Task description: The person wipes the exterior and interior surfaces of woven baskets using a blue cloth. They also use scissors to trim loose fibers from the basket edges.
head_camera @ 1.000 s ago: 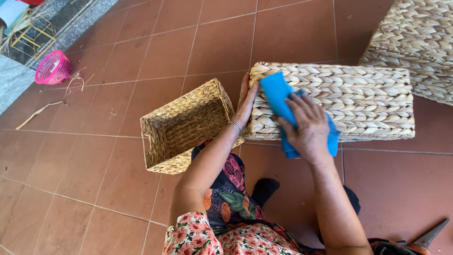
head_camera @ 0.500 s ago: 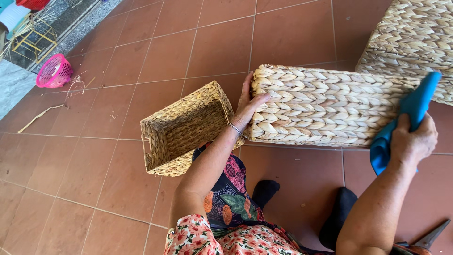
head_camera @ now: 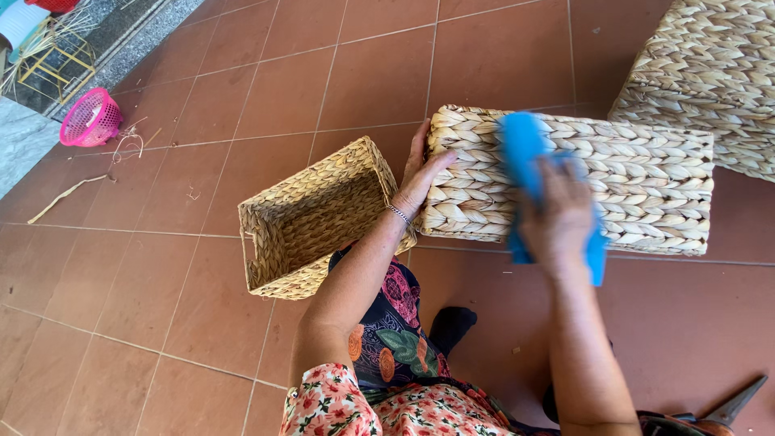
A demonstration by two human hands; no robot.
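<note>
A woven straw basket (head_camera: 646,178) lies overturned on the tiled floor in front of me. My left hand (head_camera: 421,179) grips its left end, thumb on top. My right hand (head_camera: 559,214), blurred by motion, presses a blue cloth (head_camera: 523,149) against the basket's upper side near its middle. A smaller open woven basket (head_camera: 311,216) stands to the left, touching my left forearm.
Another large woven basket (head_camera: 710,73) sits at the top right. A pink plastic basket (head_camera: 90,118) and loose straw lie at the far left by a grey stone edge. Dark scissor-like handles (head_camera: 726,412) show at the bottom right. Red floor tiles (head_camera: 145,323) spread around.
My right hand swung the blue cloth from the basket's right end back onto its middle. My left hand has kept its hold on the left end.
</note>
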